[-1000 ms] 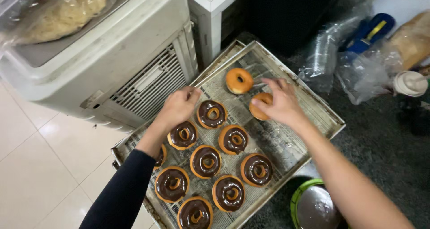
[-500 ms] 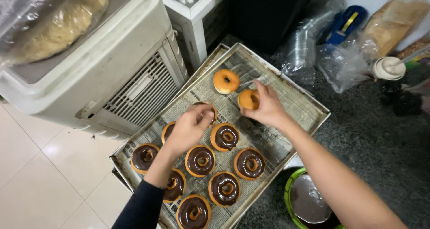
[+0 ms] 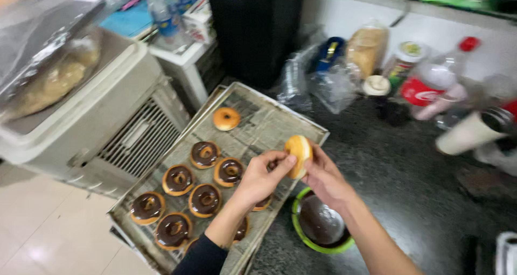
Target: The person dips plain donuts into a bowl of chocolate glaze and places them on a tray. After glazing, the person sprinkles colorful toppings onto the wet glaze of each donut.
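both hands, left hand point(image 3: 262, 176) and right hand point(image 3: 323, 175), pinch a plain donut point(image 3: 299, 154) in their fingers above the tray point(image 3: 280, 119) edge, likely pre-dip; the bowl point(image 3: 322, 224) sits just below.

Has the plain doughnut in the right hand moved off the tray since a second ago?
Yes. The plain doughnut, held by both hands, is lifted off the tray, toward the green bowl.
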